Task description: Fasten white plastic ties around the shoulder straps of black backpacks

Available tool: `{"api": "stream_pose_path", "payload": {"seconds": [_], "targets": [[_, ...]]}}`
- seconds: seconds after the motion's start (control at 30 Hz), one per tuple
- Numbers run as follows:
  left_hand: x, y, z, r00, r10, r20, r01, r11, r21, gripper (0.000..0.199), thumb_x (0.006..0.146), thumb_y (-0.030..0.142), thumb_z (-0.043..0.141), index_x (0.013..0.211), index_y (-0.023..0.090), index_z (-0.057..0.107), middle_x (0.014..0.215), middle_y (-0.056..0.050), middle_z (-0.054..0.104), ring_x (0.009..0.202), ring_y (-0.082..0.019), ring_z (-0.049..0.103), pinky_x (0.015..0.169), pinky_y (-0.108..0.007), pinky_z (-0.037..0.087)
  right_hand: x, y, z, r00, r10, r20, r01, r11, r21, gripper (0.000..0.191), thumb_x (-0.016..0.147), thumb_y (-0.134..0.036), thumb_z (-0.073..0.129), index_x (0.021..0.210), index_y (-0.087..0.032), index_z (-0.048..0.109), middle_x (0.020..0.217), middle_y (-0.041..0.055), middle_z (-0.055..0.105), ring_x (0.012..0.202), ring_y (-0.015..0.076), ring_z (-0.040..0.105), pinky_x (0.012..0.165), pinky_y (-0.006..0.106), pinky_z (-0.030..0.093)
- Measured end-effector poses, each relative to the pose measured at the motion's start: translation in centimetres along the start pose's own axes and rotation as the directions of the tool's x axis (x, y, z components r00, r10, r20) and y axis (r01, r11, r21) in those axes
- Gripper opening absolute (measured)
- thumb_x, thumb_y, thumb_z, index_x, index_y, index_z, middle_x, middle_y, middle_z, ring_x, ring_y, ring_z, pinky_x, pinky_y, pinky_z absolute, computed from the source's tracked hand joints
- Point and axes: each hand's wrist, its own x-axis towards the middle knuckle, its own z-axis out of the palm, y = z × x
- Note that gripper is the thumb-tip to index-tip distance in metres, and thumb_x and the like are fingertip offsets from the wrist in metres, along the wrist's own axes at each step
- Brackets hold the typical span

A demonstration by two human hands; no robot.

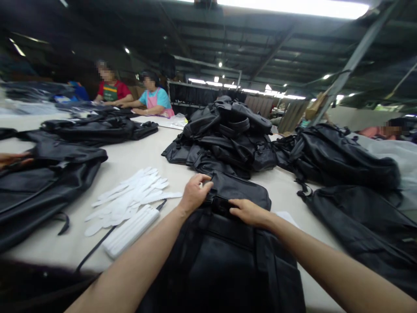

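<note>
Likely adjusting the top of a black bag (224,256), lying on the near side of the table (137,154). Left hand (194,194): thumb and forefinger narrowly parted; right hand (250,212): fingers curled at the bag; can't tell either grip. Next move seems to call for two-handed steadiness.

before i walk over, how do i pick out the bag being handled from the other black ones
On the pale table, find the tall heap of bags. On the heap's near side, right of the white gloves, lies a black bag. Unlike its neighbours, it has the camera wearer's left hand and right hand at it.
</note>
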Motion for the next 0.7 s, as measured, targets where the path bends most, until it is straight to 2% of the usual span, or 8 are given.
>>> {"api": "stream_pose_path", "payload": {"seconds": [0.03, 0.1, 0.23, 0.33, 0.43, 0.53, 0.63, 0.7], "targets": [[-0.4, -1.0, -0.3, 0.994, -0.091, -0.063, 0.089, 0.995, -0.036, 0.031, 0.086, 0.032, 0.036, 0.101, 0.016, 0.058, 0.098, -0.007, 0.064, 0.091, -0.015, 0.057, 0.080, -0.026, 0.043, 0.1, -0.2, 0.5, 1.000, 0.014, -0.010, -0.015, 0.995, -0.101, 0.041, 0.079, -0.029, 0.045, 0.114, -0.013, 0.056, 0.112, 0.0113, 0.061, 0.102, 0.0222, 0.055, 0.087, 0.030, 0.037], [-1.3, -2.5, -0.7, 0.978, -0.200, -0.055, 0.198, 0.979, -0.046, 0.028, 0.085, 0.029, 0.037, 0.092, 0.015, 0.061, 0.086, -0.006, 0.066, 0.080, -0.016, 0.059, 0.073, -0.026, 0.045, 0.7, -0.8, 1.7, 0.996, 0.090, -0.022, -0.093, 0.966, -0.240, 0.042, 0.081, -0.031, 0.042, 0.116, -0.013, 0.054, 0.109, 0.0149, 0.061, 0.100, 0.0249, 0.056, 0.084, 0.033, 0.039], [-3.1, -3.4, 0.3, 0.984, -0.167, 0.062, 0.167, 0.986, 0.002, 0.016, 0.074, 0.021, 0.052, 0.083, 0.018, 0.065, 0.084, -0.004, 0.066, 0.081, -0.017, 0.059, 0.076, -0.027, 0.044, 2.8, -2.0, 3.4, 0.978, 0.204, 0.048, -0.179, 0.931, -0.317, 0.032, 0.077, -0.023, 0.046, 0.104, -0.011, 0.059, 0.101, 0.0201, 0.063, 0.095, 0.0303, 0.058, 0.080, 0.039, 0.040], [-3.9, -3.4, 1.6, 0.984, -0.177, 0.018, 0.176, 0.982, 0.061, 0.026, 0.074, 0.023, 0.053, 0.098, 0.017, 0.062, 0.103, -0.009, 0.061, 0.100, -0.024, 0.052, 0.088, -0.036, 0.038, 4.1, -2.2, 3.5, 0.975, 0.206, 0.089, -0.175, 0.946, -0.274, 0.032, 0.070, -0.014, 0.049, 0.099, -0.010, 0.061, 0.097, 0.0182, 0.064, 0.090, 0.0279, 0.060, 0.076, 0.034, 0.042], [-4.3, -4.0, 2.8, 0.977, -0.210, -0.018, 0.211, 0.968, 0.135, 0.032, 0.080, 0.032, 0.049, 0.109, 0.019, 0.057, 0.111, -0.010, 0.058, 0.108, -0.026, 0.047, 0.090, -0.039, 0.034, 4.4, -1.6, 3.3, 0.983, 0.136, 0.125, -0.135, 0.991, -0.011, 0.033, 0.071, -0.017, 0.045, 0.101, -0.015, 0.058, 0.097, 0.0087, 0.065, 0.086, 0.0191, 0.061, 0.069, 0.025, 0.044], [-4.7, -4.8, 3.8, 0.972, -0.234, 0.012, 0.231, 0.964, 0.135, 0.029, 0.083, 0.033, 0.046, 0.107, 0.021, 0.056, 0.104, -0.006, 0.061, 0.101, -0.022, 0.051, 0.088, -0.035, 0.036, 4.9, -1.0, 3.9, 0.977, 0.190, 0.095, -0.212, 0.903, 0.373, 0.030, 0.075, -0.033, 0.044, 0.095, -0.016, 0.059, 0.089, 0.0042, 0.065, 0.079, 0.0163, 0.060, 0.062, 0.023, 0.043], [-4.9, -5.3, 4.3, 0.964, -0.264, 0.018, 0.260, 0.958, 0.120, 0.024, 0.084, 0.033, 0.045, 0.100, 0.020, 0.058, 0.101, -0.006, 0.061, 0.099, -0.021, 0.052, 0.086, -0.034, 0.036, 6.3, -0.7, 5.2, 0.921, 0.387, 0.041, -0.374, 0.850, 0.370, 0.028, 0.069, -0.038, 0.050, 0.078, -0.015, 0.061, 0.077, 0.0050, 0.064, 0.066, 0.0161, 0.057, 0.056, 0.025, 0.041], [-5.0, -5.4, 4.3, 0.961, -0.274, 0.022, 0.271, 0.957, 0.108, 0.021, 0.085, 0.033, 0.045, 0.093, 0.021, 0.060, 0.098, -0.006, 0.060, 0.097, -0.021, 0.052, 0.085, -0.032, 0.037, 7.6, -0.5, 5.8, 0.905, 0.426, 0.018, -0.408, 0.853, 0.326, 0.024, 0.065, -0.036, 0.054, 0.070, -0.014, 0.061, 0.070, 0.0063, 0.063, 0.061, 0.0161, 0.055, 0.055, 0.026, 0.039]]}}
